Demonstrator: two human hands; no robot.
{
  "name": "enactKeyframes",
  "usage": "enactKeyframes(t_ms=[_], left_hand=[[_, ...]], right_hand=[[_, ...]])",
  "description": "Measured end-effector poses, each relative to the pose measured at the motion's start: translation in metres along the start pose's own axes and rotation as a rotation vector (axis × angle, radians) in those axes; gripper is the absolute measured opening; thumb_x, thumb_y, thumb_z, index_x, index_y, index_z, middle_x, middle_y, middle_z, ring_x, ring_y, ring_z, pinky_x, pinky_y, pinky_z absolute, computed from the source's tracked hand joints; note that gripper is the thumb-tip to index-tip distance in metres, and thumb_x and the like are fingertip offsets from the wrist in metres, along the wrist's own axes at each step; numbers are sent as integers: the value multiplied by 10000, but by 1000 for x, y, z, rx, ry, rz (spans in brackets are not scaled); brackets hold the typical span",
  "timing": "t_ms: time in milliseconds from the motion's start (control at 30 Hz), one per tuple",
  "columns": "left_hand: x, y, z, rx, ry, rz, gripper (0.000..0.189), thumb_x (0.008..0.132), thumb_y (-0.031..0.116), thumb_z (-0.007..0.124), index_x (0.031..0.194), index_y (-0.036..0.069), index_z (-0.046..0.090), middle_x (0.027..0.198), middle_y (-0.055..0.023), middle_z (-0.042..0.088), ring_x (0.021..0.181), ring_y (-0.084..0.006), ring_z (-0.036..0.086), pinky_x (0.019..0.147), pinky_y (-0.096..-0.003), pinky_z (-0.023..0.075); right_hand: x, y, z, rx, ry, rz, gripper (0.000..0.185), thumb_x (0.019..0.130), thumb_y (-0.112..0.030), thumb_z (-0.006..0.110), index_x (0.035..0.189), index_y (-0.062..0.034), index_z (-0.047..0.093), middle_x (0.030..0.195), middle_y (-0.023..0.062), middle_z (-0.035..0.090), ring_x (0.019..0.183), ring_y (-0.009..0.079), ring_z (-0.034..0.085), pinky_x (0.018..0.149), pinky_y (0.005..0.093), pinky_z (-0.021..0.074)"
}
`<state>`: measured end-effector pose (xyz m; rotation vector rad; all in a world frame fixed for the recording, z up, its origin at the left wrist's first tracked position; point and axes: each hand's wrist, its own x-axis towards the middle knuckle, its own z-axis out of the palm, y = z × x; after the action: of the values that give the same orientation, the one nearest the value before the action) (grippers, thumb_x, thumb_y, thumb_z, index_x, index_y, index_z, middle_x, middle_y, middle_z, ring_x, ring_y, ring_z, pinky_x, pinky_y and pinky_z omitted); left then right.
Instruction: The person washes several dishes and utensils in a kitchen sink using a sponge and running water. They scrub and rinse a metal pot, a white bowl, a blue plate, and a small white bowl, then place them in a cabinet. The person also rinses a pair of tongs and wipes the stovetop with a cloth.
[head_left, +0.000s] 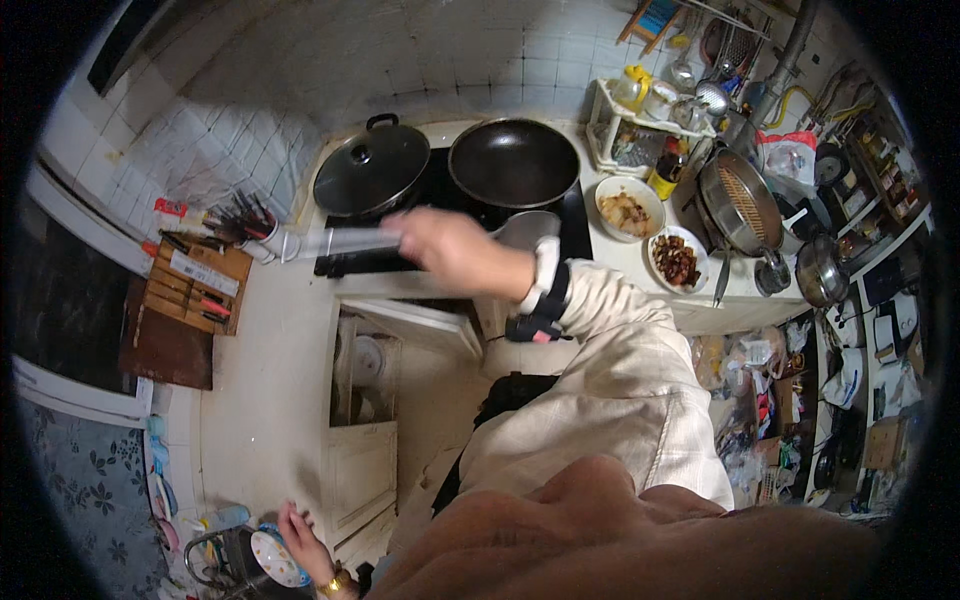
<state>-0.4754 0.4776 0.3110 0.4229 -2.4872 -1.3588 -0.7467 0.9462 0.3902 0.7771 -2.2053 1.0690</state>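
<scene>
My right hand (450, 251), blurred by motion, reaches left over the front of the black cooktop (585, 232). It is closed on a flat metallic utensil (349, 241) that points left; the blur hides its exact kind. Behind the hand, a dark wok (514, 161) sits uncovered beside a pan under a glass lid (371, 169). A grey rounded metal piece (534, 226) shows partly behind my wrist. Low in the view, my left hand (304, 544) hovers with fingers apart at the rim of a spotted white bowl (274, 559) by the sink; whether they touch is unclear.
Right of the cooktop stand a bowl of pale food (628, 210), a plate of browned pieces (677, 260) and a steamer pot (739, 202). A wooden knife rack (195, 281) and a utensil holder (259, 244) are at left. A cabinet door (427, 319) hangs ajar below the counter.
</scene>
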Motion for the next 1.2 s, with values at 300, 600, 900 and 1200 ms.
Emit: enactKeyframes(t_ms=[300, 600, 900, 1200], left_hand=[[-47, 18, 97, -159, -67, -502, 361, 952, 295, 558, 1208, 40, 540, 1120, -69, 601, 898, -159, 589, 745, -279, 477], [-50, 104, 186, -225, -69, -556, 365, 943, 302, 574, 1204, 49, 543, 1113, -60, 601, 893, -156, 592, 740, -280, 478], [-68, 131, 207, -241, 56, -609, 370, 933, 309, 591, 1200, 58, 546, 1106, -52, 602, 889, -153, 595, 736, -281, 479], [-80, 129, 215, -270, 39, -614, 398, 907, 321, 633, 1210, 79, 544, 1113, -39, 595, 870, -147, 606, 714, -279, 488]], right_hand=[[77, 310, -253, -378, 951, 629, 306, 868, -125, 478, 1116, -13, 618, 882, 223, 655, 814, 365, 631, 722, 406, 493], [135, 453, -387, -312, 1172, 528, 334, 812, -97, 562, 1123, 7, 626, 817, 116, 660, 680, 222, 580, 644, 325, 457], [136, 514, -406, -402, 1187, 517, 321, 827, -166, 526, 1041, 42, 645, 868, 215, 668, 813, 355, 636, 754, 394, 482], [124, 501, -394, -156, 1250, 354, 223, 881, -81, 547, 1046, 50, 619, 743, 53, 582, 622, 141, 511, 557, 274, 402]])
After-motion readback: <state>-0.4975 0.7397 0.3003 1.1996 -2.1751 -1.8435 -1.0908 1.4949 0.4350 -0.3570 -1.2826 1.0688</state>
